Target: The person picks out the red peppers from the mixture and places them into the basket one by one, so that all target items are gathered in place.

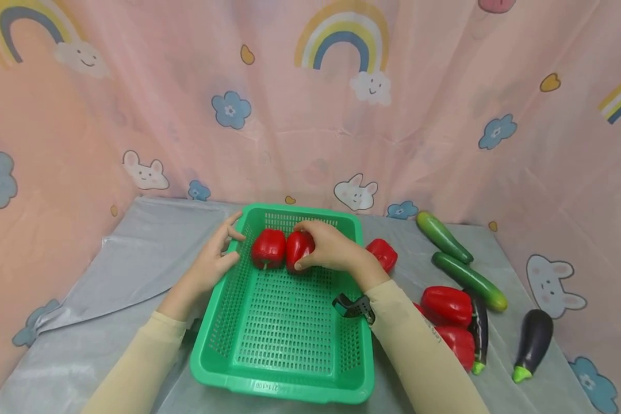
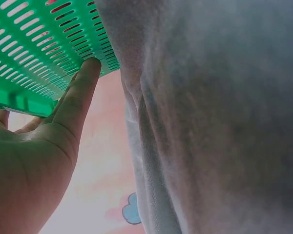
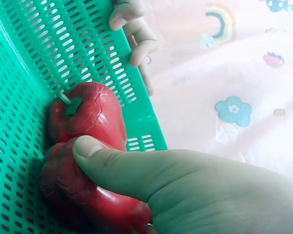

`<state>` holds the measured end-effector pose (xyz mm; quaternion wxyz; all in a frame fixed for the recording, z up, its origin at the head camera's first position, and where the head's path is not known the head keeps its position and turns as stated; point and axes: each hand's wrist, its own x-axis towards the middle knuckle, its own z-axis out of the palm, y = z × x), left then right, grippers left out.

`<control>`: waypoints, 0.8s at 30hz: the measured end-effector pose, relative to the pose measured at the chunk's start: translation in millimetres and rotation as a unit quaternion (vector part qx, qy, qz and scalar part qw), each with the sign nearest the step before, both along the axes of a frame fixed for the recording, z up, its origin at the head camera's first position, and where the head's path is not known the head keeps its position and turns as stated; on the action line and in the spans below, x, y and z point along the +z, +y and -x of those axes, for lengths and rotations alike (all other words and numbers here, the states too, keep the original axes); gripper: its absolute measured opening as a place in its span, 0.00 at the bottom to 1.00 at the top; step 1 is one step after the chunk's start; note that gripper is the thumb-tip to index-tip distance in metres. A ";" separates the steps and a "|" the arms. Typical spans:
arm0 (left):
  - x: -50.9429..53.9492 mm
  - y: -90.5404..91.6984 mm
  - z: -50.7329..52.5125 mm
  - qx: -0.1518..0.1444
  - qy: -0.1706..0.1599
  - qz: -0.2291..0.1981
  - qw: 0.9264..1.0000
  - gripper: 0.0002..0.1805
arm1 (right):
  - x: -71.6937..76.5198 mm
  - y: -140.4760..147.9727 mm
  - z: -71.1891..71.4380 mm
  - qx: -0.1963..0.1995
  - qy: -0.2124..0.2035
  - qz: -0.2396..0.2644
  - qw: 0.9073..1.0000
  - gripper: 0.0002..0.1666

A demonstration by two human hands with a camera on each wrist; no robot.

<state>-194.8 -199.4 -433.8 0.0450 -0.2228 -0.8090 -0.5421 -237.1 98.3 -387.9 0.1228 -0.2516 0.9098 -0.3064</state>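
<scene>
Seen from its wrist, your right hand (image 1: pixel 329 247) shows a thumb, fingers mostly hidden behind the glossy, creased red bell pepper (image 1: pixel 298 252) it grips inside the slotted plastic basket (image 1: pixel 284 391). A second bell pepper (image 1: pixel 269 248) lies just left of that hand. Your left hand (image 1: pixel 212 261), fingers loosely spread, touches the basket's outer wall.
</scene>
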 end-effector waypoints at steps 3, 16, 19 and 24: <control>-0.5 -0.1 -0.2 0.001 -0.001 -0.002 1.000 0.13 | -0.4 -0.4 0.0 0.002 0.000 0.003 1.000 0.46; -0.2 -0.9 -2.0 0.001 -0.003 -0.001 1.000 0.13 | 0.2 3.2 0.3 -0.015 0.002 0.016 1.000 0.48; -0.1 -0.5 -1.8 0.002 -0.005 0.002 1.000 0.13 | 2.4 5.0 -0.2 -0.030 0.006 0.033 0.999 0.47; -0.3 -0.1 -1.3 0.004 -0.006 0.004 1.000 0.13 | 5.5 8.1 -2.9 -0.062 0.014 0.091 0.994 0.41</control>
